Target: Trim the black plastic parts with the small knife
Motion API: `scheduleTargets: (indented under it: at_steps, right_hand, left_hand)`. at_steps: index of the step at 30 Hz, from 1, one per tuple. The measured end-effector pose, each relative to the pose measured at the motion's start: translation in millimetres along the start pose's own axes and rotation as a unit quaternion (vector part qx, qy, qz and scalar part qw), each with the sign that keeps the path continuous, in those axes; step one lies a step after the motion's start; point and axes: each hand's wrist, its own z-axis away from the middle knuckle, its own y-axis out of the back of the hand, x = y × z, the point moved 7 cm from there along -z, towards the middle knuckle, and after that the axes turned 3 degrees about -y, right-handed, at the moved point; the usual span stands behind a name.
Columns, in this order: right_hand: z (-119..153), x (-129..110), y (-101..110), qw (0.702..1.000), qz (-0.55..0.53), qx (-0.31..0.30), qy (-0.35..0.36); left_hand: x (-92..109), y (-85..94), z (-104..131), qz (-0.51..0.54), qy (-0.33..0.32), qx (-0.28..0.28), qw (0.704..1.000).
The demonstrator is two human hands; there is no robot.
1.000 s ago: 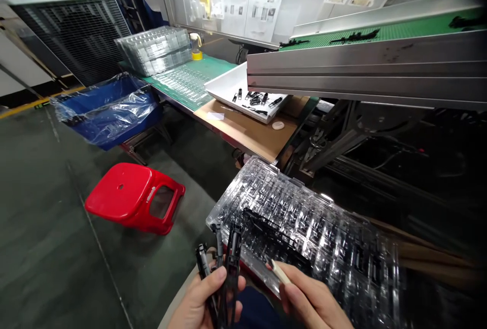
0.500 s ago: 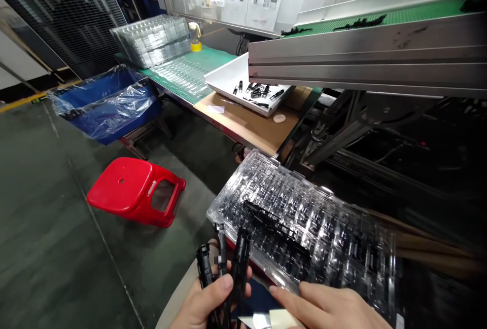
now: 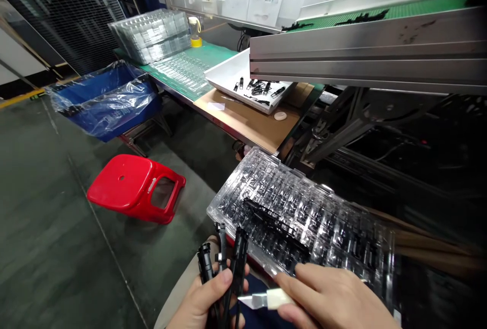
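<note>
Your left hand [image 3: 207, 303] is closed around a bundle of black plastic parts [image 3: 222, 263], held upright just in front of the clear tray [image 3: 304, 212] resting on your lap. Your right hand [image 3: 335, 301] grips a small cream-handled knife [image 3: 266, 299], its blade pointing toward the parts and seemingly just short of them. Beyond, a red stool [image 3: 129, 187] sits on the floor beside the worktop [image 3: 247, 126].

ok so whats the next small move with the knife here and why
Probably bring the blade tip to the black plastic parts. The left hand has them in its grip, upright, and the right hand holds the small cream-handled knife with its blade pointing at them, just short of touching.
</note>
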Motion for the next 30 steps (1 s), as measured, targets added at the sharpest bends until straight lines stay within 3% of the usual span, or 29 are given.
scheduleTargets:
  at_steps: [3,5,8,11,15,18,23,25,27,30]
  right_hand:
    - [-1,7,-5,0.997,-0.053,0.058,-0.028]
    - [-4,10,-12,0.985,-0.142,0.070,-0.073]
    - [-12,4,-24,0.943,-0.310,0.062,-0.107]
    - [-21,-8,-28,0.905,-0.411,0.067,-0.089]
    - [-26,-12,-32,0.910,-0.393,0.109,-0.079]
    - [-25,-14,-39,0.924,-0.345,0.149,-0.072]
    - [-20,-14,-53,0.916,-0.301,0.254,-0.075]
    - [-21,-8,-65,0.905,-0.337,0.229,-0.119]
    - [-23,4,-84,0.912,-0.335,0.148,-0.184]
    - [-21,34,-106,0.926,-0.274,0.059,-0.255]
  left_hand:
    - [1,-1.5,0,0.028,-0.002,0.004,1.000]
    - [2,-0.7,0,0.027,-0.010,0.015,0.999]
    - [2,2.9,0,0.010,-0.028,0.045,0.999]
    - [3,5.4,-2,-0.019,-0.044,0.065,0.997]
    - [9,5.2,-10,-0.033,-0.126,0.051,0.990]
    - [11,12.5,-15,-0.046,-0.183,0.079,0.979]
    - [9,12.5,-21,0.006,-0.156,0.079,0.985]
    - [14,12.7,-17,0.007,-0.133,0.116,0.984]
    - [23,12.7,-10,0.006,-0.115,0.151,0.982]
    - [33,6.8,-3,0.042,-0.091,0.129,0.987]
